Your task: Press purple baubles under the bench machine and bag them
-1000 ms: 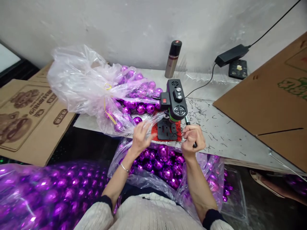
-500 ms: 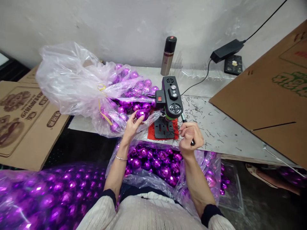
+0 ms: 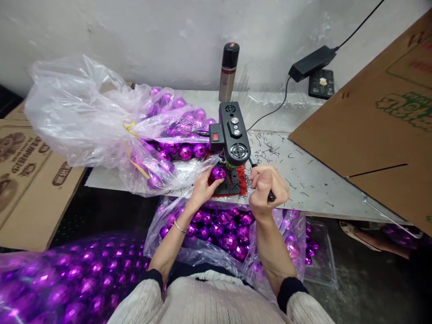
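Observation:
Between the thumb and fingers of my left hand [image 3: 204,188] is a shiny purple faceted ball [image 3: 218,173]. It is at the left side of a small black bench press machine [image 3: 233,130], near its lower head and over the slotted base plate [image 3: 232,185]. My right hand [image 3: 268,189] is closed around the black-gripped lever [image 3: 271,196] on the machine's right side. A red mat [image 3: 242,180] lies under the base. Behind my left hand, a clear plastic bag [image 3: 84,117] full of purple balls lies on the table, with a yellow tie on it.
Below the table edge sits an open bag of purple balls [image 3: 224,229]. A spray can [image 3: 229,72] and a black power adapter [image 3: 313,63] stand at the wall. Small dark pins litter the white table [image 3: 303,171]. A cardboard box [image 3: 374,117] rises at right; another person's foot [image 3: 361,236] shows below.
My left hand has carried the purple ball rightward from beside the bag to the machine's head. My right hand keeps its grip on the lever. The view has shifted slightly.

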Demonstrator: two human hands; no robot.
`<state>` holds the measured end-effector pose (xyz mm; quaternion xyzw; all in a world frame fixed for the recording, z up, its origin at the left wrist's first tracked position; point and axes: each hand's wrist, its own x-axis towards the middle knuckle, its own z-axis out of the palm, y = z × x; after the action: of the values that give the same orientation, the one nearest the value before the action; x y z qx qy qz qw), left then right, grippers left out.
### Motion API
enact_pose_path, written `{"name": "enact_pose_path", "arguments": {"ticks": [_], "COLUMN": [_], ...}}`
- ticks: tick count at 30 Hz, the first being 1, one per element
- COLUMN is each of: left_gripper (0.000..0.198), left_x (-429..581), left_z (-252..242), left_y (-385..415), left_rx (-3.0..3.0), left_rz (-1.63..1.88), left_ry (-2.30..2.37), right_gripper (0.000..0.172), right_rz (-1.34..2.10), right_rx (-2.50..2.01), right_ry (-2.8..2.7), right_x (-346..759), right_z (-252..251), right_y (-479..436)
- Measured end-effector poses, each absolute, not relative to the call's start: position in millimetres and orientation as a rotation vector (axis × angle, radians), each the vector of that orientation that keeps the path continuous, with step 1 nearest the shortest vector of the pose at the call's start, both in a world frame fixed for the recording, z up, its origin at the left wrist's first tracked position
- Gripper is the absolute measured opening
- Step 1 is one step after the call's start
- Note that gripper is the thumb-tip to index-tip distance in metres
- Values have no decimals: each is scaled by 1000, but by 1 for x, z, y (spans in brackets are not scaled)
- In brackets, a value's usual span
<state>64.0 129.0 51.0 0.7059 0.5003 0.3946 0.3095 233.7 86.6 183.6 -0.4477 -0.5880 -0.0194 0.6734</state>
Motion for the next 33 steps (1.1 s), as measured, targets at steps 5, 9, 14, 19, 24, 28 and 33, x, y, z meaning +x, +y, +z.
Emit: {"name": "enact_pose_path", "arguments": {"ticks": [5,9,14,19,24,28,33], "left_gripper": [65,66,60,63,61,60,61], "left_x": [69,73,83,93,95,95,95], "left_z": [60,64,59,42,34,35,37], "left_y": [133,135,141,139,134,133,133], "left_rx": [2077,2135,2116,2100,2131,2125,2106], "left_rz": [944,905,897,1075,1100,1107,1074], "left_ry": [1247,1235,1240,1289,1292,1311,1313], "right_gripper": [40,37,36,34,34,36,37], "right_rz": [-79,-67,-75,-58,-111,-130,-106], "right_rx": [-1000,-969,-985,-957,-970,-910,-886], "right_ry": [-1338,-1371,-1386,-1413,-1429,-1412,-1376], "right_x": [234,234,235,238,239,237,235], "right_z": [179,179,179,176,156,134,114], "right_y": [86,85,84,82,81,83,84]}}
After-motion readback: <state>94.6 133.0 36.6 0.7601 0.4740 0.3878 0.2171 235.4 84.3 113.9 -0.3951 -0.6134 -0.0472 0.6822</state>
